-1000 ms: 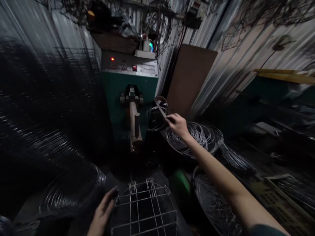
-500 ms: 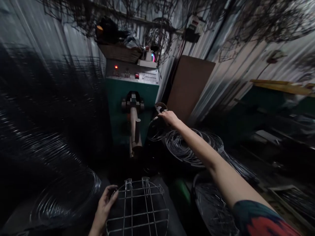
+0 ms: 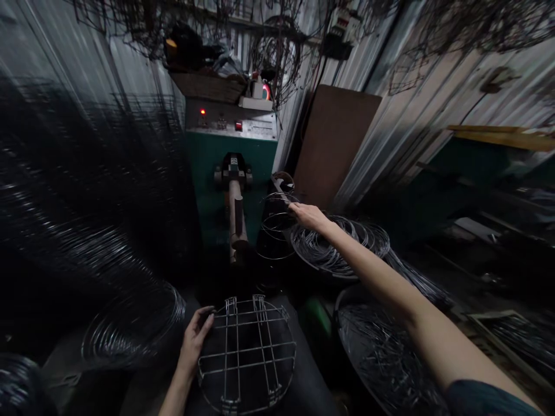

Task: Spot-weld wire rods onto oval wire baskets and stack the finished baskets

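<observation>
A round wire rack (image 3: 249, 351) with crossed bars and small looped clips at its rim lies over my lap, low in the view. My left hand (image 3: 195, 341) is closed on its upper left edge, thumb and fingers at the rim. My right hand (image 3: 310, 216) reaches forward with its fingers pinched at the end of a flat metal bar (image 3: 280, 189) beside the machine. Thin wire rings (image 3: 277, 226) hang around and below these fingertips, and the pinch appears to be on one of them. The exact contact is dark and small.
A green machine (image 3: 203, 167) with a lit panel and a protruding electrode arm (image 3: 236, 222) stands ahead. At right are a coil pile of wire rings (image 3: 318, 254) and a tub of short wire pieces (image 3: 381, 346). Stacked wire rings (image 3: 130, 329) stand at left.
My right hand has drawn slightly right and down from the bar, and the wire rings below it now hang spread apart. The rack sits slightly higher in view, my left hand still on it.
</observation>
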The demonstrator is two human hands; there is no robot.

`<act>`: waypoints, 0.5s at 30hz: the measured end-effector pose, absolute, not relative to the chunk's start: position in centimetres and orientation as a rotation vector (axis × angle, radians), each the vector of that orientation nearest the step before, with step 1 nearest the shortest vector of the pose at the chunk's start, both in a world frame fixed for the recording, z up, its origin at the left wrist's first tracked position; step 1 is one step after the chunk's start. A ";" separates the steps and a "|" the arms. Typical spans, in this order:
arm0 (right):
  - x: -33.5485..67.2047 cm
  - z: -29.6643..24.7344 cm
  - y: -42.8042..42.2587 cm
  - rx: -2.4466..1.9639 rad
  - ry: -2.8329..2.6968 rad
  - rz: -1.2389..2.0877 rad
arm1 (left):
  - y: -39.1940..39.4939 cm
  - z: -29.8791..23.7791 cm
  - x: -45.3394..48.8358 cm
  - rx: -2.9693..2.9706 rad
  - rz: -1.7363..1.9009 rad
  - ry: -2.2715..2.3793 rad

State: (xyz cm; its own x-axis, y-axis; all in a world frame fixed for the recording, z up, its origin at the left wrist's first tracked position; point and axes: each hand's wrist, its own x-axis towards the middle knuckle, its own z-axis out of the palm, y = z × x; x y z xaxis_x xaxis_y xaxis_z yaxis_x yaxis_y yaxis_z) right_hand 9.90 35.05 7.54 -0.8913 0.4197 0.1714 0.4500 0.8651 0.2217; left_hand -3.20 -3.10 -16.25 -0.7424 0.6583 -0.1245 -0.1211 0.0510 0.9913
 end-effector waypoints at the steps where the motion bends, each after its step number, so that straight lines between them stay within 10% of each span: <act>1: 10.5 7.8 34.5 -0.662 -2.924 -0.373 | -3.3 -16.2 -3.3 0.541 1.762 1.781; 7: 18.7 8.5 25.7 -0.364 -2.586 -0.066 | -6.1 -12.1 -1.7 0.442 1.942 1.878; 15: 21.7 2.5 16.2 -1.074 -2.163 0.620 | -5.9 -6.0 0.8 0.693 1.810 1.423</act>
